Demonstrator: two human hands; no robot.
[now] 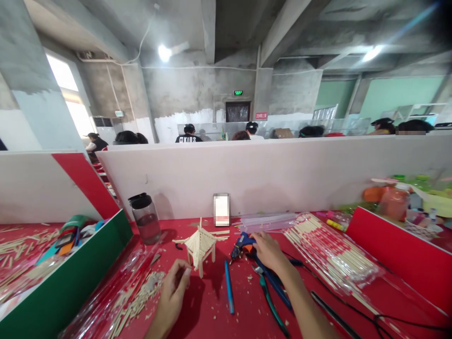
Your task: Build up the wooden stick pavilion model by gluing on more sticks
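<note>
A small pavilion model (200, 242) made of pale wooden sticks stands on the red tabletop, with a pointed roof and stick legs. My left hand (175, 281) is at its front left corner, fingers curled and thumb closed toward them; whatever is between the fingertips is too small to make out. On the right, my right hand (266, 249) has its fingers closed round the handle of a blue hot glue gun (241, 241), whose nozzle points left toward the model. Under that wrist lie green-handled pliers (269, 299) and a dark blue-handled tool (277, 287). A blue pen (229, 287) lies between my hands.
Cut stick pieces (143, 294) lie at the left, by plastic wrap and a green divider (70, 282). A water bottle (145, 221) stands behind. Bundled sticks (328, 249) and a black cable (339, 294) are at the right. A white partition (282, 179) crosses the back; people sit beyond.
</note>
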